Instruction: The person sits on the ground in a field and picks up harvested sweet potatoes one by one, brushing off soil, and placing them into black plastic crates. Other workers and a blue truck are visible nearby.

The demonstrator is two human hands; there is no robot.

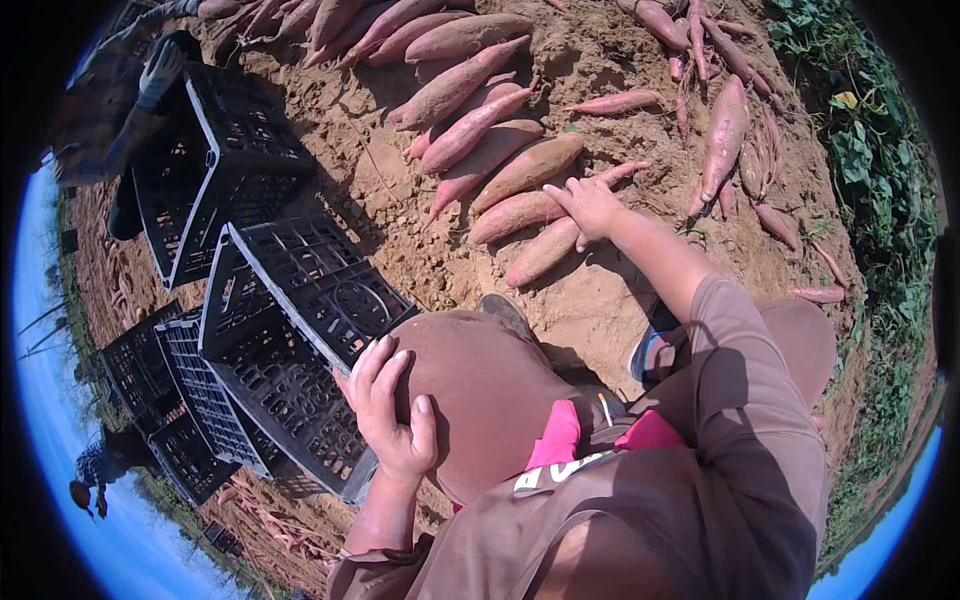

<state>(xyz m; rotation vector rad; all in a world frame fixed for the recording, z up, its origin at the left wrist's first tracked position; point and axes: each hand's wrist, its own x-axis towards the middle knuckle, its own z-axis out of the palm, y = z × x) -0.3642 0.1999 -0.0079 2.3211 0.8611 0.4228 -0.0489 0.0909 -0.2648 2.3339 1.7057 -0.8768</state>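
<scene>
My right hand [589, 210] rests on a pinkish sweet potato [517, 217] near the lower end of a row, its fingers spread over the upper part. Just below it lies another sweet potato [541, 253], partly under the same hand. My left hand [394, 409] is raised beside my knee, fingers apart and a little curled, at the rim of a black plastic crate [281, 300] that stands tilted; whether the fingertips touch the rim cannot be told. More sweet potatoes [480, 131] lie side by side on the soil above.
Another person's gloved hand [159, 73] is at a second black crate [199, 150], upper left. Further crates [191, 390] stand behind mine. Thin sweet potatoes and a large one [725, 135] lie on dry soil at the right, beside green vines [874, 165]. My shoe [504, 309] is below the row.
</scene>
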